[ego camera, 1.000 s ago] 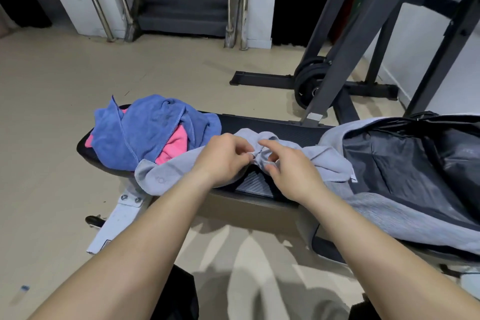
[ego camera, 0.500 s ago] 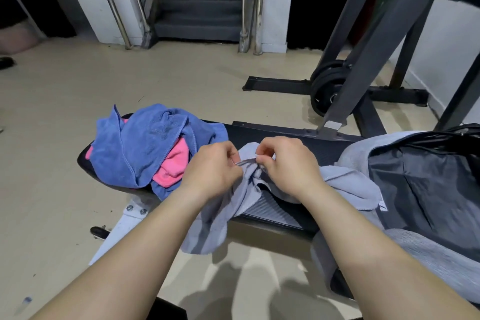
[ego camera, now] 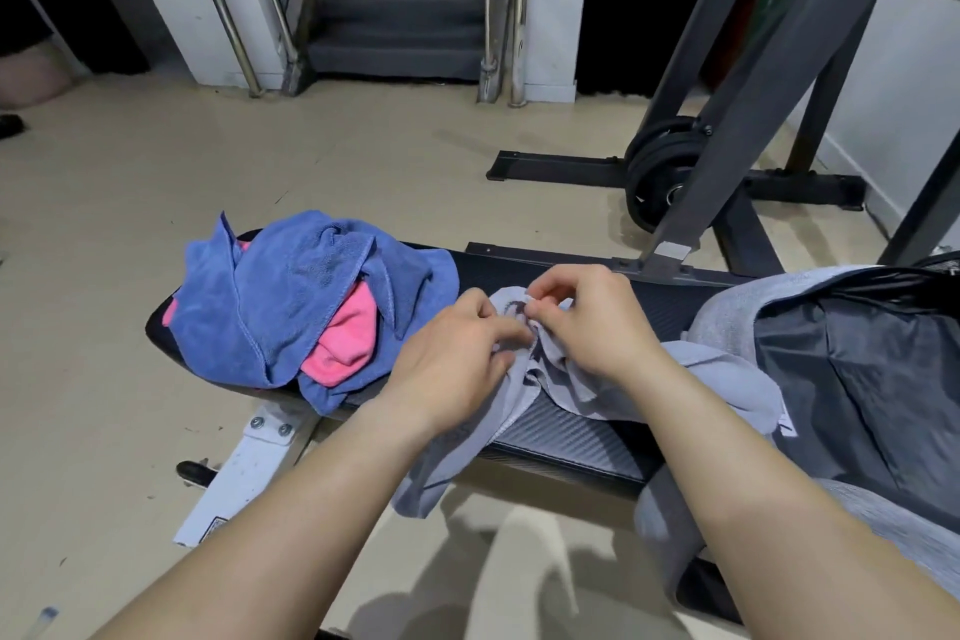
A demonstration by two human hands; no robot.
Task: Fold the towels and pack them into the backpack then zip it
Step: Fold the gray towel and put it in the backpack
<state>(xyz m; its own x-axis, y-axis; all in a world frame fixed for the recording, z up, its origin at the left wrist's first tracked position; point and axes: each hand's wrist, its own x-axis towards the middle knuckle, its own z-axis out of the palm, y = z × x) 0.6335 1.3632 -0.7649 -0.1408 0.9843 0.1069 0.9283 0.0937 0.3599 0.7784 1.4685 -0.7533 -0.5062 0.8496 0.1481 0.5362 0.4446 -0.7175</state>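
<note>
The left hand [ego camera: 457,359] and right hand [ego camera: 587,317] pinch the grey towel [ego camera: 717,379], which looks light and limp, best held by its corners.

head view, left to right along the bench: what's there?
blue towel → left hand → right hand → backpack. Left out: the grey towel, pinched by both hands and spanning them, and the pink towel, tucked into the blue one.
</note>
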